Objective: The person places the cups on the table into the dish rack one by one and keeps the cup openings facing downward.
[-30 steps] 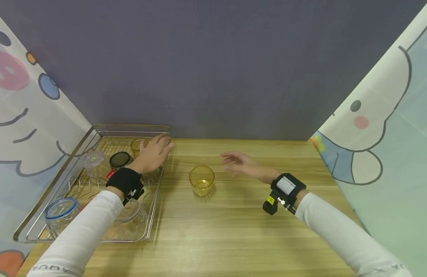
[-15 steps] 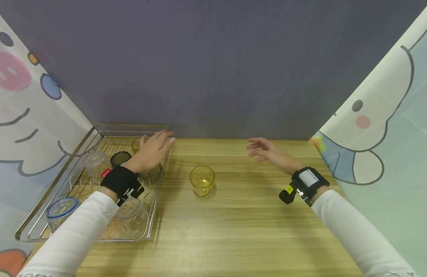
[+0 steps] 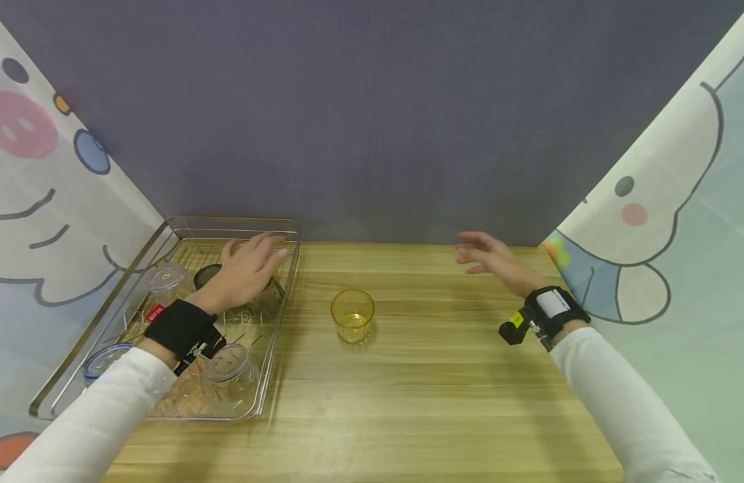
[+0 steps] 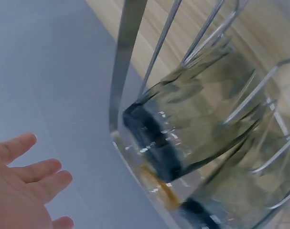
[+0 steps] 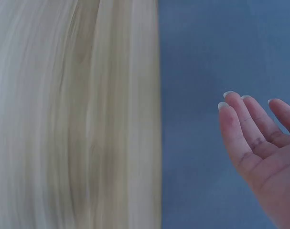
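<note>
My left hand [image 3: 241,274] hovers over the back part of a wire dish rack [image 3: 266,376], fingers spread and holding nothing. Below it stand upturned dark-tinted glasses, one [image 4: 197,119] large in the left wrist view; the hand partly covers them in the head view. On the wooden table, right of the rack, an amber glass [image 3: 352,315] stands upright, apart from both hands. Away to the right, my right hand [image 3: 492,258] is held above the table near the back wall, its fingers relaxed and nothing in them, as the right wrist view also shows.
Inside the rack are also a clear glass [image 3: 168,280] at the left, a clear glass [image 3: 231,372] at the front right and a blue-rimmed jar [image 3: 106,359] partly behind my sleeve. A grey wall [image 3: 372,121] closes the back; printed cloth [image 3: 679,268] hangs at the sides.
My right hand has moved right, away from the amber glass. My left hand has drawn left over the rack. The amber glass stays where it was.
</note>
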A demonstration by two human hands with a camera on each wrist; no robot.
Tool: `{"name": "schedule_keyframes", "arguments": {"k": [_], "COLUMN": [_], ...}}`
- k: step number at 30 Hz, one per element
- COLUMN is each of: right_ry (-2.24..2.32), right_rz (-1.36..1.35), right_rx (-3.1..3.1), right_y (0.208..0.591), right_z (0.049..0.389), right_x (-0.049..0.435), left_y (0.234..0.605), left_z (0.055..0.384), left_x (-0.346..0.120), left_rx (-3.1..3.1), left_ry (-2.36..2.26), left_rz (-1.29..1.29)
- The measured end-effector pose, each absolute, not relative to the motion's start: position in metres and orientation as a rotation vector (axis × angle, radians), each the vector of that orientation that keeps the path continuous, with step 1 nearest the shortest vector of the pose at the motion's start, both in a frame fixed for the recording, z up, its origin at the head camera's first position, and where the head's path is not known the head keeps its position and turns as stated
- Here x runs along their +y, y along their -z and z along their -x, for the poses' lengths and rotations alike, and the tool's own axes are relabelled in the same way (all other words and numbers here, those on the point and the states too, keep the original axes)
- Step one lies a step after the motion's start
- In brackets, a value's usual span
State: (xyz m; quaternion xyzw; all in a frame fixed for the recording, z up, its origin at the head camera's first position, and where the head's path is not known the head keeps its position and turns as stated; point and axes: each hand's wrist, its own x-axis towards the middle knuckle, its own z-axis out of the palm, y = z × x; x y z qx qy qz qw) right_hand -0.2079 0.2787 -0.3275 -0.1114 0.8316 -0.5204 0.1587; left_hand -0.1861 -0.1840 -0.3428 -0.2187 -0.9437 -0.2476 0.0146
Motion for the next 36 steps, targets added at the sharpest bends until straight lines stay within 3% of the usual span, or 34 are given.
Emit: {"name": "schedule_keyframes", "arguments": {"k": [15,26,36], "right_ry": [1.481,1.377,1.382], "right_rz": [0.158,0.069,0.019], "right_rx": [2.393,2.452,2.540], "right_y": [0.340,0.340,0.321], "right_z": [0.212,0.210,0.215], "right_x": [0.298,0.321,0.321], "left_y": [0.361,0.360,0.350], "left_z": [0.174,0.168,0.171], "left_x": [-0.178,-0.204,-0.220], "left_rx": [-3.049,-3.015,-2.973], "left_ry": [0.702,1.367,1.601], "left_rz": [0.727,0.662,0.548]}}
